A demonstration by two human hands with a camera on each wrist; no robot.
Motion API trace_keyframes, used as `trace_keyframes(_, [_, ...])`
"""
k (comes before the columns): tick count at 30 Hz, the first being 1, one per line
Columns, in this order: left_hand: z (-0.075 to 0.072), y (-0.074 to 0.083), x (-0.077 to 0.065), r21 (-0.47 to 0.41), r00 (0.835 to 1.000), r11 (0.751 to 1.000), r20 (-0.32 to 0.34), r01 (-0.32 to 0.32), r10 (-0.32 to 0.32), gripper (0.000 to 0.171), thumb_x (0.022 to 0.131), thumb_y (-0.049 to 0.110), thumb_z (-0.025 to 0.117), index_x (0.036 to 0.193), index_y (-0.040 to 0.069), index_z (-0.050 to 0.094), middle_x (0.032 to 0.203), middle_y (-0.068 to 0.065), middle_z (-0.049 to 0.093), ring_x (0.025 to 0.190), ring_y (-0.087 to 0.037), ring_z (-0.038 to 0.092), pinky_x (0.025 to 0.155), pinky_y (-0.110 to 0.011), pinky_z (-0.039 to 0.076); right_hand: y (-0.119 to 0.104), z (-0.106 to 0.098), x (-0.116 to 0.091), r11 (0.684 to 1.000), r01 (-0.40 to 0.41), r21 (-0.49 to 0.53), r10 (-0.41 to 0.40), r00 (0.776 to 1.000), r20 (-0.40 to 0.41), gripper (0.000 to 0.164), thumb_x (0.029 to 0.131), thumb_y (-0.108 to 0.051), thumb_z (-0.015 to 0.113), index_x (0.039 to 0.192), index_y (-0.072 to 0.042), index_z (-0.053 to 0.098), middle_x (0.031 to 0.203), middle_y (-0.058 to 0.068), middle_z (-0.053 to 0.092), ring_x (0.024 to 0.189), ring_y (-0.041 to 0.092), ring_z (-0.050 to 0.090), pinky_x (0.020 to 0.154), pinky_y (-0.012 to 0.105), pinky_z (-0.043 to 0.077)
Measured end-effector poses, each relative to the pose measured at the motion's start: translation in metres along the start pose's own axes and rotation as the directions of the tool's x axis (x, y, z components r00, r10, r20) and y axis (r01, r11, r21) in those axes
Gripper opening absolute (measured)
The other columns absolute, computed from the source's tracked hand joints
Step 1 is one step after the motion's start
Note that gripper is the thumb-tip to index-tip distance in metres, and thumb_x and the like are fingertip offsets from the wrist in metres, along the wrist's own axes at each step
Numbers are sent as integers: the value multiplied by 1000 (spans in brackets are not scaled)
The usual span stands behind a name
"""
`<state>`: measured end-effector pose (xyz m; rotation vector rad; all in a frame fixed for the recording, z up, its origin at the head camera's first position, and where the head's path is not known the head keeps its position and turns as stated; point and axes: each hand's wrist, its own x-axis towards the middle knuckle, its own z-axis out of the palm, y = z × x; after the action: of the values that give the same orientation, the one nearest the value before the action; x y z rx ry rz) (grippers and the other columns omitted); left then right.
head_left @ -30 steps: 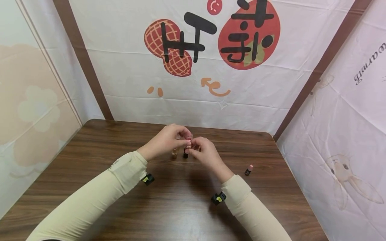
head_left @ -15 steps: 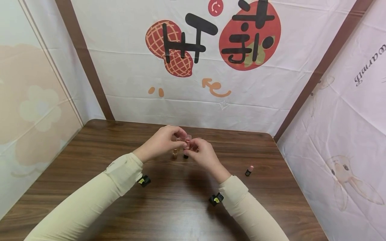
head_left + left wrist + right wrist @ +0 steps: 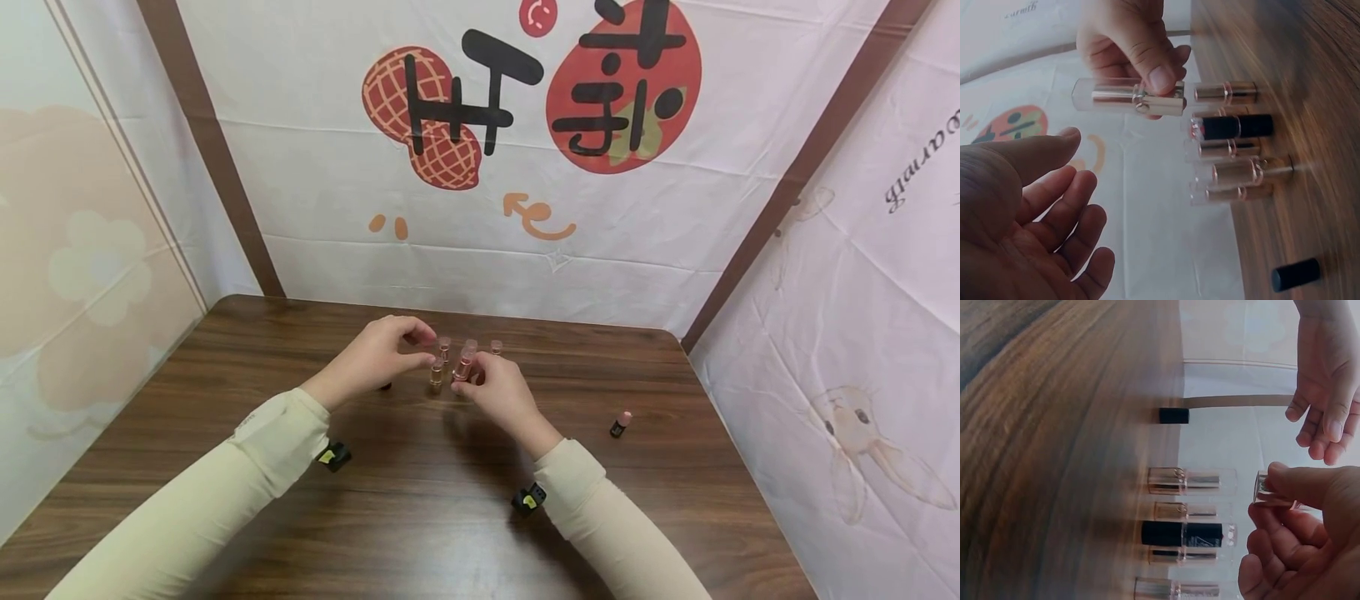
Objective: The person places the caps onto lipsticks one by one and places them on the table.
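My right hand (image 3: 508, 396) pinches a gold lipstick tube with a clear cap (image 3: 1116, 97) between thumb and fingers, holding it above the table. To the left, my left hand (image 3: 375, 358) is apart from that tube, its fingers loosely bent around nothing. Between and behind the hands stand several upright lipsticks: gold ones with clear caps, such as this gold lipstick (image 3: 437, 375), and a black lipstick (image 3: 1235, 127) among them. In the right wrist view, the base of the held tube (image 3: 1266, 489) shows at my right fingertips; the rest of it is hidden by the hand.
A small black cylinder (image 3: 1296, 275) stands left of the group, partly behind my left hand in the head view. Farther right, a black lipstick with a pink top (image 3: 620, 424) stands alone on the wooden table (image 3: 435, 517). Printed cloth walls (image 3: 337, 250) enclose the back and sides.
My left hand has come off the lipstick tube and drawn back to the left. The right hand keeps hold of the tube and has shifted slightly left; the clear cap now shows.
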<state>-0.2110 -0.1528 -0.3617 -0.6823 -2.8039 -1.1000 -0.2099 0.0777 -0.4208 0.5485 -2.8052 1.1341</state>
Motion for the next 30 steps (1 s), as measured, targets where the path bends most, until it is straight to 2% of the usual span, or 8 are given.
trace_keyframes(10, [-5,-16,-10,13,999,999,-9,38,-38,33,92,26,79,119,11,69,118,-6,69,114,-26,62,100,-48,49,3,20,2,997,2,-80,-3,1000,-12,18,87,-27,84,91,-19,68,82,-10,70,73,7,62,66,28,52])
trace_keyframes(19, [-5,-27,-12,31,999,999,-20,45,-44,32,92,26,79,118,11,69,117,-7,70,114,-28,62,101,-49,49,7,38,3,993,-29,-116,33,999,30,20,85,-28,86,93,-18,71,89,-7,73,81,9,65,76,32,55])
trace_keyframes(30, [-4,-35,-12,29,999,998,-16,51,-51,32,92,26,79,118,9,69,117,-8,71,114,-29,63,101,-51,49,16,54,7,989,-85,-119,95,993,76,19,85,-28,86,91,-18,71,78,-10,68,67,7,60,65,28,50])
